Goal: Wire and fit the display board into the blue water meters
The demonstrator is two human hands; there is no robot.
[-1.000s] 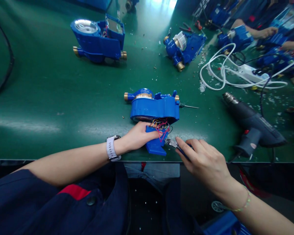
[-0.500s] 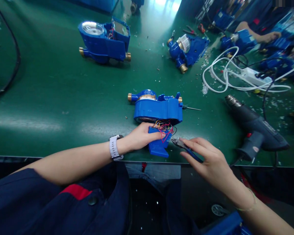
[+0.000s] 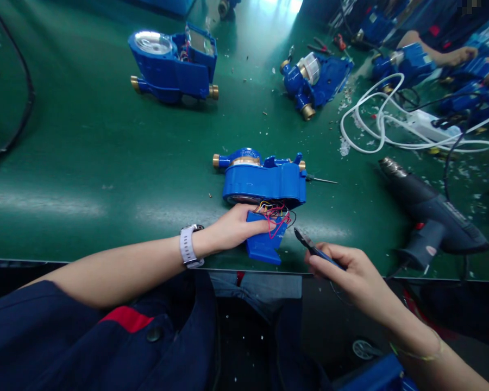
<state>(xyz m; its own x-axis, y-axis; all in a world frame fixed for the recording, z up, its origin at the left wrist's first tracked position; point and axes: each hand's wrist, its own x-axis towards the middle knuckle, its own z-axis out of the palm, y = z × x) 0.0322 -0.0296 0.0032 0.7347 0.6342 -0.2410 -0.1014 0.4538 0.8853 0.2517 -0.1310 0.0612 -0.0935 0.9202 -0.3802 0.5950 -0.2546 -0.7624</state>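
The blue cover (image 3: 263, 248) is pinched by the left hand (image 3: 237, 224), at six o'clock of the blue meter (image 3: 264, 183). Cutting pliers (image 3: 307, 243) are gripped in the right hand (image 3: 350, 270) at four o'clock of the coloured wires (image 3: 274, 209), tips apart from them. Wire trimming is judged to be in hand; any further cut calls for the tips to be brought toward ten o'clock.

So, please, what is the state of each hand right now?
Left hand: closed, holding the blue plastic piece.
Right hand: closed, holding the pliers, their tips apart from that piece.
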